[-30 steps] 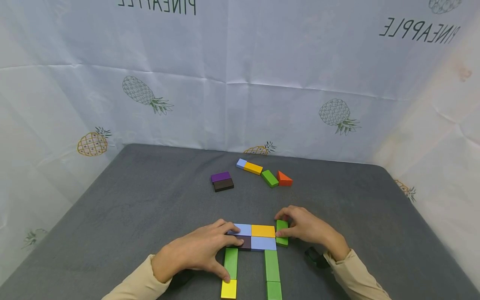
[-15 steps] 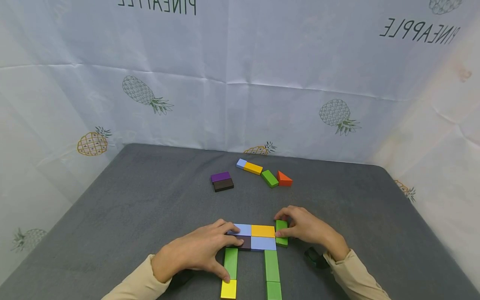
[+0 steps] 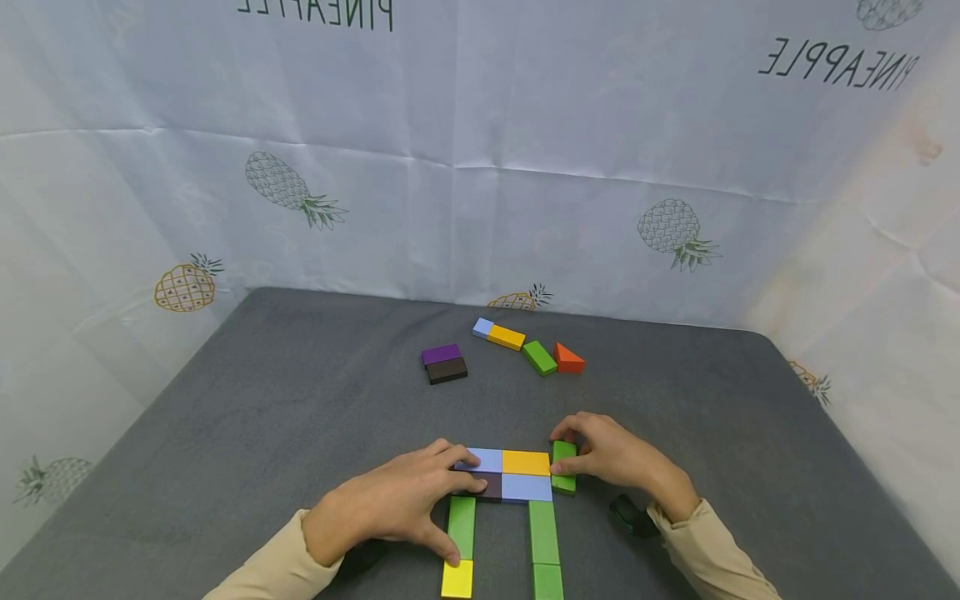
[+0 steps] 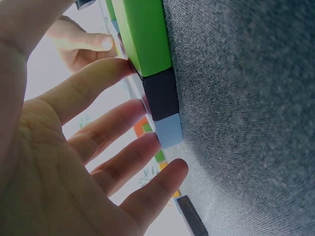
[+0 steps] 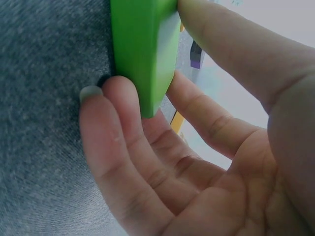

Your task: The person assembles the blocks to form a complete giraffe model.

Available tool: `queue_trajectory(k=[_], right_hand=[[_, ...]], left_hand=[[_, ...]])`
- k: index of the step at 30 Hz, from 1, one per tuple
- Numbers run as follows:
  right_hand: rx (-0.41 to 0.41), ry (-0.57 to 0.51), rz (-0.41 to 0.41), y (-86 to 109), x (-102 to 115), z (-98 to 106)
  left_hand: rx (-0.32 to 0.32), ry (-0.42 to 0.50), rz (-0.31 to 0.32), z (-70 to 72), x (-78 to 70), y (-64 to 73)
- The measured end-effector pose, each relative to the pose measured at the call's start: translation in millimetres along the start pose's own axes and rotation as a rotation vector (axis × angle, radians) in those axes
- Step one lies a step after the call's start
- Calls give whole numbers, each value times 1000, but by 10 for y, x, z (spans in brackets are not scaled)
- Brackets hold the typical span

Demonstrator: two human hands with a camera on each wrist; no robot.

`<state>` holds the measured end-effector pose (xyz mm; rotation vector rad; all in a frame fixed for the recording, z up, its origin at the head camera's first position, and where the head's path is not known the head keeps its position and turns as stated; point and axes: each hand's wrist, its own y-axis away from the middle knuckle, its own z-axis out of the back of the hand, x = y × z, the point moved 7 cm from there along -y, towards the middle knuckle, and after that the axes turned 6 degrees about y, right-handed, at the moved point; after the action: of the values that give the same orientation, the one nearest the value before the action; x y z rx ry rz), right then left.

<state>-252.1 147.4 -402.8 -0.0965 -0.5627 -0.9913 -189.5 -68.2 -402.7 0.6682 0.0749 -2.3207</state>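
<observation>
The right grip (image 3: 611, 452) pinches a green block (image 3: 564, 484) at its nine o'clock, just beside the three-o'clock end of an amber block (image 3: 526, 462). The left grip (image 3: 401, 500), fingers spread, touches a blue block (image 3: 492, 457).

Room lies between the two block columns (image 3: 544, 532); the left hand (image 3: 405, 493) bars their left side.

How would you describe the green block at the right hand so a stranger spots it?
On the dark gray table, find the flat block cluster that the left hand touches. At its right edge, beside the golden-yellow block, is the green block. Unlike the other green blocks, it is held by the right hand.
</observation>
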Motion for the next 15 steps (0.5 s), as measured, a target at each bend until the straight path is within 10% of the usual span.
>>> queue_trajectory(k=[15], right_hand=[[-18,2,9,9,11,13]], left_hand=[[3,-1,6,5,1,-1]])
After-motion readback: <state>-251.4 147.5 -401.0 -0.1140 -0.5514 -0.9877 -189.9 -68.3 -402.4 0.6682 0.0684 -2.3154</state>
